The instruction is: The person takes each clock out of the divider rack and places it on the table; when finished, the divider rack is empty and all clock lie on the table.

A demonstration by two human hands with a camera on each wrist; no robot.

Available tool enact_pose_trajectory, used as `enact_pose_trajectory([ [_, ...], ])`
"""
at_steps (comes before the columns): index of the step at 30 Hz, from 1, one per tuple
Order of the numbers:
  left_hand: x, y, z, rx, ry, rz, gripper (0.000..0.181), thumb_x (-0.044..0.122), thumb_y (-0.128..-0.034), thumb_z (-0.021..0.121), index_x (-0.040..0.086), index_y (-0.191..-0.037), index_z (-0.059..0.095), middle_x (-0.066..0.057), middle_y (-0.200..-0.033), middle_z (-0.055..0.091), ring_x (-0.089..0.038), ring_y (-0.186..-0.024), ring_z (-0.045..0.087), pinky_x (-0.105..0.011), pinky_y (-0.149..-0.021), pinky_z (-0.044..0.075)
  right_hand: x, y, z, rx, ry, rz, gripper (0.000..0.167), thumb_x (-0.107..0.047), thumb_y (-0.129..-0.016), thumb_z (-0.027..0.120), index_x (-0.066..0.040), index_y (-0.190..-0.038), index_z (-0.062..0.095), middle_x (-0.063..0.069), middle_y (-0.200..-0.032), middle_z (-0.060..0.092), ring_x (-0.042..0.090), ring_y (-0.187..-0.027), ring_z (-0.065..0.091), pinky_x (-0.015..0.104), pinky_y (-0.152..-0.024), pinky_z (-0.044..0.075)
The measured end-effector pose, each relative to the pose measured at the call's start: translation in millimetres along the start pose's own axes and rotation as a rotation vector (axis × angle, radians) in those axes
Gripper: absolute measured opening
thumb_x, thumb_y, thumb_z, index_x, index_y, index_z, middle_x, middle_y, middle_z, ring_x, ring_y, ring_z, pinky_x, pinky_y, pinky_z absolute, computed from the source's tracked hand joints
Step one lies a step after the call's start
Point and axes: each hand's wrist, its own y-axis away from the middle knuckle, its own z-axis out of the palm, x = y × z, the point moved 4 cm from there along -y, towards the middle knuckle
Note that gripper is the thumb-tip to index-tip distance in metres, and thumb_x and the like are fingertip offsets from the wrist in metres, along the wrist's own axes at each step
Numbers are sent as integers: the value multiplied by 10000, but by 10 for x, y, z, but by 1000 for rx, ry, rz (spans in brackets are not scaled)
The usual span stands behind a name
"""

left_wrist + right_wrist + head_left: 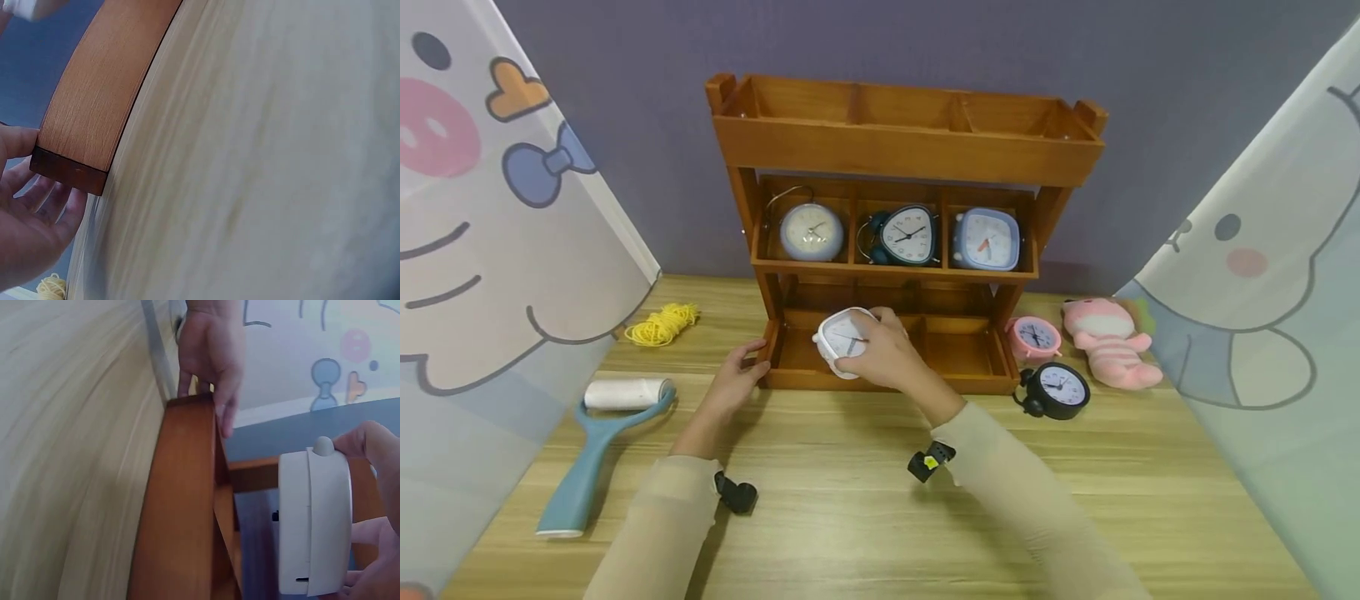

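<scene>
White clock (837,340): middle of the frame, tilted, over the left part of the lower tier (801,380); whether its base touches wood cannot be told.
Right hand (887,354): fingers curled about the clock's case — one lies close by its small knob (323,446). Gripping the rim, off face and knob, would be safer.
Left hand (733,381): fingers fairly straight, resting at the lower tier's end, left of centre; light, even pressure should steady the wood without shifting it.
Front board (178,506): a likely snag, so the base ought to clear it before the clock is levelled.
Middle tier (880,271): upper centre; its pale round clock (812,232), dark teal clock (910,236) and light blue clock (988,239) face outward — a sensible guide for orientation.
Counter (827,492): pink clock (1034,338) and black clock (1056,391), right of centre; the right sleeve (1022,492) is best held clear of both.
</scene>
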Motion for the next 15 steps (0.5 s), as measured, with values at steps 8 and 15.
enact_pose_trajectory([
  [8, -29, -20, -10, -6, 0, -6, 511, 58, -1028, 463, -31, -1498, 282, -289, -1511, 223, -455, -1334, 315, -525, -1033, 337, 298, 355, -356, -2, 69, 28, 809, -367, -714, 801, -145, -1435, 511, 202, -1388, 401, 336, -1210, 402, 464, -923, 432],
  [15, -2, -7, -1, -9, -8, -1, 508, 61, -1030, 460, -32, -1497, 284, -294, -1510, 216, -461, -1334, 309, -532, -1028, 341, 643, 706, -587, 3, 104, 65, 822, -350, -703, 803, -95, -1427, 509, 221, -1388, 395, 361, -1199, 429, 506, -910, 432],
])
